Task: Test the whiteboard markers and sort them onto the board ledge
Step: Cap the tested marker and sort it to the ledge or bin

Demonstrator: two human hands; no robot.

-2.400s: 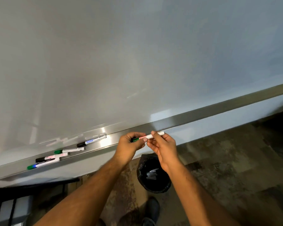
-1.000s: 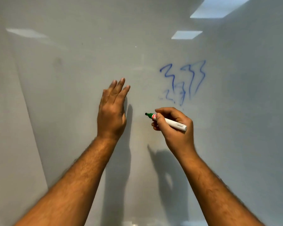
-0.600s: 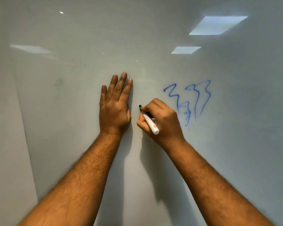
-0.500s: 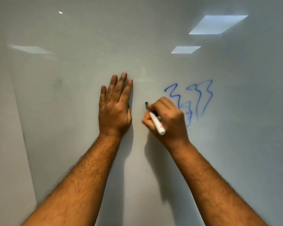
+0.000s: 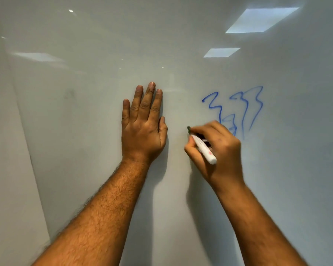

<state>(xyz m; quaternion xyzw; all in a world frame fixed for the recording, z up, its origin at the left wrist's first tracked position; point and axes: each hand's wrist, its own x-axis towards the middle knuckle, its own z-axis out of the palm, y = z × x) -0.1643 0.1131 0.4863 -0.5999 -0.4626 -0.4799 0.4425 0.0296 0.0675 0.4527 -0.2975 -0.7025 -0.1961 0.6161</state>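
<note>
The whiteboard (image 5: 85, 112) fills the view. My right hand (image 5: 217, 148) grips a white-bodied green marker (image 5: 203, 148), uncapped, its green tip against the board just left of the hand. No green line shows on the board near the tip. My left hand (image 5: 144, 123) lies flat on the board with fingers straight and close together, holding nothing I can see; the palm side is hidden. The board ledge and the other markers are out of view.
Blue scribbles (image 5: 240, 110) sit on the board up and right of my right hand, partly hidden behind it. Ceiling lights reflect at the upper right (image 5: 261, 20). A vertical seam or board edge (image 5: 29, 150) runs down the left.
Since 2.4 s ago the view rose from the ledge to the board. My left hand went flat on the board. Over the last second my right hand brought the marker tip to the board.
</note>
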